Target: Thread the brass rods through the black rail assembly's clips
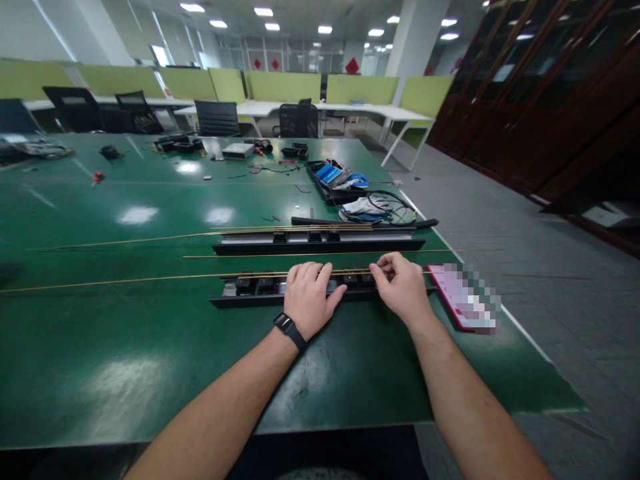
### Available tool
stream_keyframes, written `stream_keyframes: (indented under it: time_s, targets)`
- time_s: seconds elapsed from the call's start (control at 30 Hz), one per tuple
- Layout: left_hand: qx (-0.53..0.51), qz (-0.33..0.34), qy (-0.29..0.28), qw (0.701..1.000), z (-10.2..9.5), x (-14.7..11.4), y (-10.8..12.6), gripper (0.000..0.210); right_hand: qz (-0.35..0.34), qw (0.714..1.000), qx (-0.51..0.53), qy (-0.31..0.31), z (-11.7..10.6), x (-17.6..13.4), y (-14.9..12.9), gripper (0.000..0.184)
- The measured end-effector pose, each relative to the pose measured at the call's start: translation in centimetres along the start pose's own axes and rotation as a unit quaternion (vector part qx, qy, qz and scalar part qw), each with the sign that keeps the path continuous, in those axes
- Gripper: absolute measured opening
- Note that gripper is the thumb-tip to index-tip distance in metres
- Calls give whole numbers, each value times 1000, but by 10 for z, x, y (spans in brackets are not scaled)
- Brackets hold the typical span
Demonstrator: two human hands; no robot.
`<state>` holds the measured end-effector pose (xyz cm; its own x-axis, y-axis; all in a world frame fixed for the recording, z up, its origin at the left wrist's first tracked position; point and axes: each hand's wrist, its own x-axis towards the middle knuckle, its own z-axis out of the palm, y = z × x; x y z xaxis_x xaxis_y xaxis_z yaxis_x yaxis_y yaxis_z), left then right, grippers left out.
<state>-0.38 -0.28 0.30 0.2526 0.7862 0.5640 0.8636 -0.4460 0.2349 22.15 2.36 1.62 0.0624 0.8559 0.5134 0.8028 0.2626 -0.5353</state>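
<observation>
- The near black rail (pixel 250 302) is laid crosswise on the green table (pixel 150 387), directly beneath both hands; its left end is left uncovered.
- The middle of the rail is covered by the left hand (pixel 311 297), palm down, with the fingers lightly bent and the thumb spread wide.
- The right hand (pixel 400 288) is placed over the rail's right part, its fingers curled and its thumb brought close to the forefinger.
- A thin golden rod (pixel 150 280) is stretched along the rail, passing at the fingers of both hands; whether it is gripped by either cannot be told from this angle.
- Beyond the hands, a second rod (pixel 235 256) and the far rail (pixel 320 247) are set roughly parallel.
- A phone (pixel 451 293) is placed just beside the right hand.
</observation>
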Motion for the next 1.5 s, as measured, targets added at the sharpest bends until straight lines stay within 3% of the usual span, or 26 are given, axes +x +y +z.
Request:
stream_keyframes:
  time_s: [0.8,1.5]
  targets:
    - [7,1,9,1000,1,-1,-1,43,-11,1000,-1,8,1,-1,1,22]
    - [-2,2,1,1000,0,0,-1,43,22,1000,1,2,-1,0,0,19]
